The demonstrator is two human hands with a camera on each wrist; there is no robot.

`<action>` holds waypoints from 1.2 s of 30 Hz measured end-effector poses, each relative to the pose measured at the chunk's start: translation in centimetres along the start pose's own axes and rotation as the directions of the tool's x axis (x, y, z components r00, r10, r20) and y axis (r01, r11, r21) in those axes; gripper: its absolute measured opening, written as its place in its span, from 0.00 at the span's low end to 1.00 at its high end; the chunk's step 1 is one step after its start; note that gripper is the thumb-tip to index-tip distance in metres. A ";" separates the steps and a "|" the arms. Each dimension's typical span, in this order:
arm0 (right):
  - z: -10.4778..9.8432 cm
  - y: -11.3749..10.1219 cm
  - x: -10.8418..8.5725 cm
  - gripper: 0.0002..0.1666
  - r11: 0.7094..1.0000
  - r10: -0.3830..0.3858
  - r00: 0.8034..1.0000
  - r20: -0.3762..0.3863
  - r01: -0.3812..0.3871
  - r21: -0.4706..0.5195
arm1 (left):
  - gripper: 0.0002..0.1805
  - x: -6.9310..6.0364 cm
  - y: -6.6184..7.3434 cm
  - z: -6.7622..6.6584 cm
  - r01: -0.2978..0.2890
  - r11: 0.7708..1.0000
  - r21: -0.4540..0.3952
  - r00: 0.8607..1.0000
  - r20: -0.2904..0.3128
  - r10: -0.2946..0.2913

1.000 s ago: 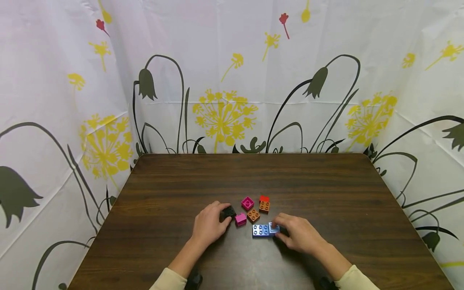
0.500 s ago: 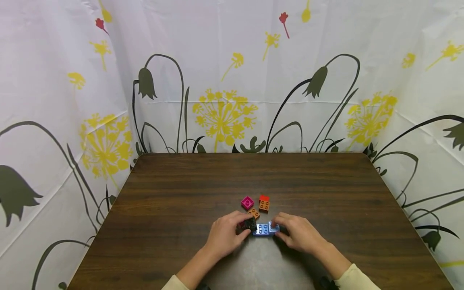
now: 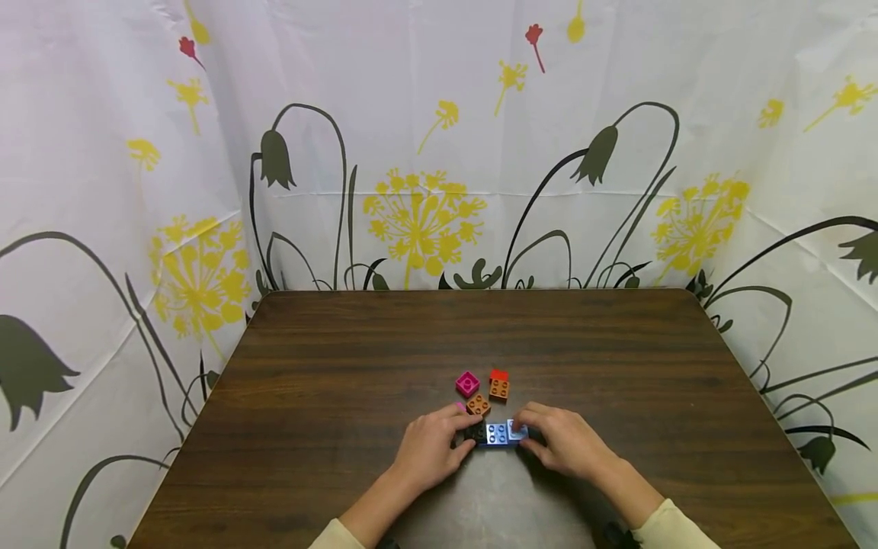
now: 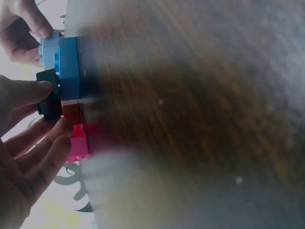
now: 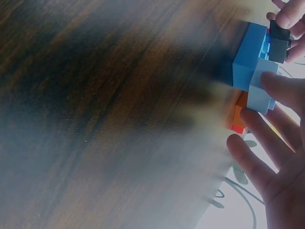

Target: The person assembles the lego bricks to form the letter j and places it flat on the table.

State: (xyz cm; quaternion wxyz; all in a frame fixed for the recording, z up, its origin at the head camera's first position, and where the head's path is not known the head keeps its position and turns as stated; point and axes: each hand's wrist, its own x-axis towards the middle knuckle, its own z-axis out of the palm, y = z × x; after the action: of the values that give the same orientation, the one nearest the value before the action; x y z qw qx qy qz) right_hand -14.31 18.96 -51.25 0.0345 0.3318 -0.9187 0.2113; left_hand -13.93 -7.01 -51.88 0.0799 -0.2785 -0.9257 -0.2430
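Observation:
A black toy building brick (image 4: pixel 49 101) is pinched between the thumb and fingers of my left hand (image 3: pixel 428 448). It sits at the left end of a longer blue brick (image 3: pixel 497 435), on its studded side, and looks slightly tilted in the left wrist view. Whether its studs are fully seated I cannot tell. My right hand (image 3: pixel 565 444) grips a light blue brick (image 5: pixel 260 85), which is on the right end of the blue brick. Both hands are close together over the table, and the left one partly covers a magenta brick (image 4: pixel 77 143).
Behind the blue brick lie an orange brick (image 3: pixel 479 405), another magenta brick (image 3: pixel 468 383), and an orange brick (image 3: pixel 499 390) touching a red brick (image 3: pixel 500 374). The brown wooden table (image 3: pixel 329 343) extends around them. A flower-patterned curtain (image 3: pixel 439 145) hangs behind it.
My left hand has carried the black brick rightward from beside the magenta brick and lowered it onto the blue brick's left end. The right hand has kept its grip and place.

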 end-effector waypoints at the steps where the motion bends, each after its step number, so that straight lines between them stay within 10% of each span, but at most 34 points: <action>1: 0.0 0.0 0.0 0.12 1.000 -0.001 1.000 -0.002 0.001 0.001 | 0.21 0.0 0.0 0.0 -0.008 1.000 0.008 1.000 0.001 0.008; 15: 0.0 -0.1 0.2 0.12 1.000 0.007 1.000 0.004 -0.007 0.020 | 0.19 0.4 0.7 -0.3 -0.081 0.990 0.112 0.997 0.022 0.079; 36: -0.3 0.5 1.1 0.08 0.979 0.071 0.993 -0.094 -0.051 0.198 | 0.29 -0.3 0.5 0.5 -0.031 0.999 -0.011 0.999 -0.012 0.031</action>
State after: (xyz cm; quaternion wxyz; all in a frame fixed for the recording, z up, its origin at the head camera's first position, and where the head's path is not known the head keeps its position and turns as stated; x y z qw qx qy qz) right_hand -15.50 18.83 -50.91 0.0415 0.2942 -0.9004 0.3179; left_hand -13.41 -6.56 -52.25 0.0879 -0.2920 -0.9194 -0.2486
